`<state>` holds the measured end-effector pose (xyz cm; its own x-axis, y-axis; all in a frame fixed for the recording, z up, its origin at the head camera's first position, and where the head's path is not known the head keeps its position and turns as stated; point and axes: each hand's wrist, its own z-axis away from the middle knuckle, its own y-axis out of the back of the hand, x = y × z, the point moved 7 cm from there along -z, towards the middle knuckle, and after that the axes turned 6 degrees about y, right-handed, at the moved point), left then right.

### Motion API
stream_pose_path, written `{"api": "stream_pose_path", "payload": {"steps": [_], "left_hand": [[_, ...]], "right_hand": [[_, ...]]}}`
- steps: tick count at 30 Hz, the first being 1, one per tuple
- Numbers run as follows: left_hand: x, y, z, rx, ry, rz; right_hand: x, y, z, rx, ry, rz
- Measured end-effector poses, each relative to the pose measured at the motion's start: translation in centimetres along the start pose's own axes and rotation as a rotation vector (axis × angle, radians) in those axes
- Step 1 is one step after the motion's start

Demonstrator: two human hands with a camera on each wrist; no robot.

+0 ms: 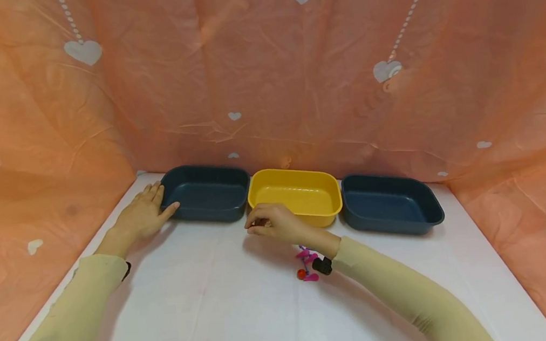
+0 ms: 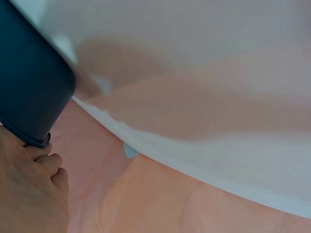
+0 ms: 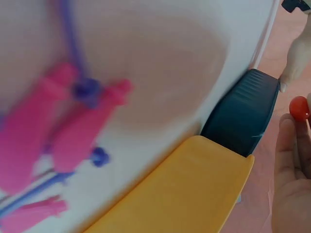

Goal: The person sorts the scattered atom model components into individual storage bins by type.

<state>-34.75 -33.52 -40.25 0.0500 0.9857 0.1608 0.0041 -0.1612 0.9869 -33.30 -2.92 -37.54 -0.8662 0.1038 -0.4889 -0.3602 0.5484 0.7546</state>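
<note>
My left hand (image 1: 142, 213) rests on the left end of the left dark blue tub (image 1: 211, 217), fingers at its side and thumb along the front rim. In the right wrist view, my right hand (image 3: 294, 189) pinches a small red ball (image 3: 299, 108) at its fingertips. Seen from the head, that hand hovers at the front left corner of the yellow tub (image 1: 299, 195). Below its wrist lie several pink toy bowling pins (image 1: 311, 277) with purple sticks (image 3: 34, 194), and another small red ball (image 1: 301, 274).
A second dark blue tub (image 1: 393, 203) stands to the right of the yellow one, making a row at the back of the white table (image 1: 208, 317). Orange cloth (image 1: 270, 84) with heart prints hangs behind and at both sides.
</note>
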Motion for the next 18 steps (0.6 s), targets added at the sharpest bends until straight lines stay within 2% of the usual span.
{"api": "stream_pose_path", "payload": {"steps": [10, 18], "left_hand": [[0.0, 0.0, 0.0, 0.0, -0.003, 0.0], [-0.1, -0.1, 0.1, 0.002, -0.009, -0.004]], "right_hand": [[1.2, 0.5, -3.5, 0.076, -0.065, 0.006], [3.1, 0.2, -5.5, 0.05, -0.248, -0.033]]}}
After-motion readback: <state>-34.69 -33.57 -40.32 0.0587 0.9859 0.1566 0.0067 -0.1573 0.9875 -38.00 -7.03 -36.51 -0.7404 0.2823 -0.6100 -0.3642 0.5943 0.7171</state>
